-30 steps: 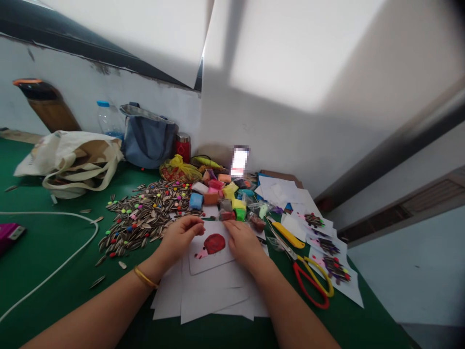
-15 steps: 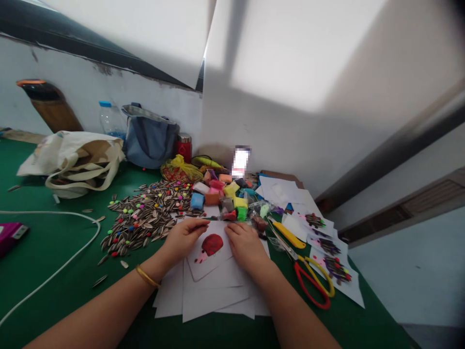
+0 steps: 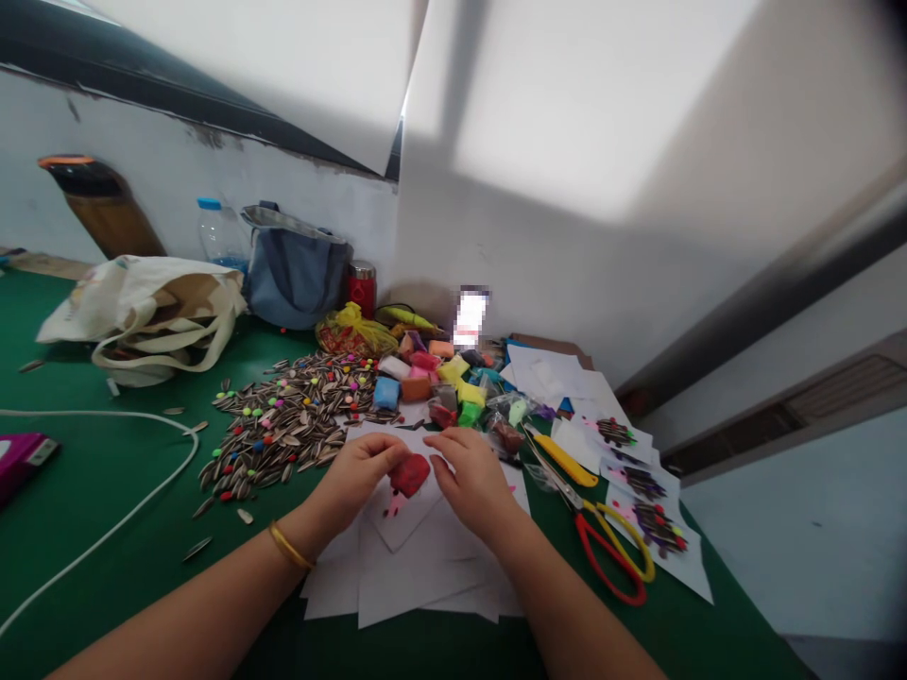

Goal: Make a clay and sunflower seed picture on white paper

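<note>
A small white card (image 3: pixel 401 518) with a red clay blob (image 3: pixel 410 473) and pink marks lies turned on a stack of white paper sheets (image 3: pixel 418 576). My left hand (image 3: pixel 361 472) has its fingers curled at the card's left edge, touching the red clay. My right hand (image 3: pixel 473 480) rests on the card's right side, fingers bent toward the clay. Both hands pinch or press at the card; neither lifts it clear of the paper.
A heap of sunflower seeds (image 3: pixel 283 430) with coloured beads lies to the left. Clay packets (image 3: pixel 425 382) sit behind. Red-and-yellow scissors (image 3: pixel 613 557), a yellow knife (image 3: pixel 563 458) and finished cards (image 3: pixel 641 510) lie right. Bags (image 3: pixel 152 312), a white cable (image 3: pixel 106 529) stand left.
The card has been rotated so it sits corner-down. Both hands have drawn closer together around the red clay.
</note>
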Demonstrator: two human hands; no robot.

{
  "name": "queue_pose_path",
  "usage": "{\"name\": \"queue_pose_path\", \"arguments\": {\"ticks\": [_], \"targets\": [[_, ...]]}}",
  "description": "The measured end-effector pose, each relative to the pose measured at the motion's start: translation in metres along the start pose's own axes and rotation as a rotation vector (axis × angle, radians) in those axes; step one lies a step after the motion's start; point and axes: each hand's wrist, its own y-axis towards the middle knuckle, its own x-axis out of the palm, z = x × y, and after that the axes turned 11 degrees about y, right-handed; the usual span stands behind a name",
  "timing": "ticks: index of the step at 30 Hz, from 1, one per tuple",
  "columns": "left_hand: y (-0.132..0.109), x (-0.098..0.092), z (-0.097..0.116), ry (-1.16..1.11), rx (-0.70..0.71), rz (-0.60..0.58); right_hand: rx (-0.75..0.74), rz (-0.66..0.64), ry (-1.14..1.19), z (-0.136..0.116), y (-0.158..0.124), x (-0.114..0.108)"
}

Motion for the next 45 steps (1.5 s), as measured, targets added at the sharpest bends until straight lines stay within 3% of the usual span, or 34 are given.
{"name": "queue_pose_path", "arguments": {"ticks": [3,6,12,20,23,26,28,31,34,36,40,45], "targets": [[-0.003,0.003,0.002,-0.198,-0.081,-0.093,-0.013,-0.003,0.072,-0.016,-0.001,-0.006],[-0.005,0.005,0.003,-0.31,-0.127,-0.099,0.025,0.049,0.161,-0.02,-0.002,-0.005],[-0.011,0.01,0.008,-0.142,-0.087,-0.075,0.042,0.077,0.435,-0.015,-0.008,0.009],[-0.015,0.018,0.014,-0.068,-0.109,-0.087,0.059,0.143,0.438,-0.007,-0.016,0.012],[-0.008,0.009,0.008,0.149,0.013,-0.022,0.056,0.119,0.296,0.005,-0.014,0.002],[-0.001,-0.005,0.001,0.574,0.229,0.117,0.121,0.239,0.187,0.028,-0.011,-0.016],[0.003,-0.013,-0.002,0.801,0.329,0.072,0.237,0.375,0.197,0.045,-0.012,-0.03],[0.005,-0.017,-0.003,1.048,0.38,-0.1,0.443,0.49,0.323,0.064,-0.016,-0.046],[0.006,-0.015,-0.005,1.231,0.348,-0.252,0.506,0.432,0.414,0.069,-0.02,-0.05],[0.006,-0.013,-0.007,1.301,0.353,-0.298,0.44,0.359,0.364,0.067,-0.02,-0.044],[0.003,-0.012,-0.009,1.358,0.384,-0.247,0.231,0.126,0.194,0.056,-0.017,-0.023],[0.002,-0.013,-0.014,1.38,0.379,-0.162,0.167,-0.04,-0.007,0.042,-0.012,-0.001]]}}
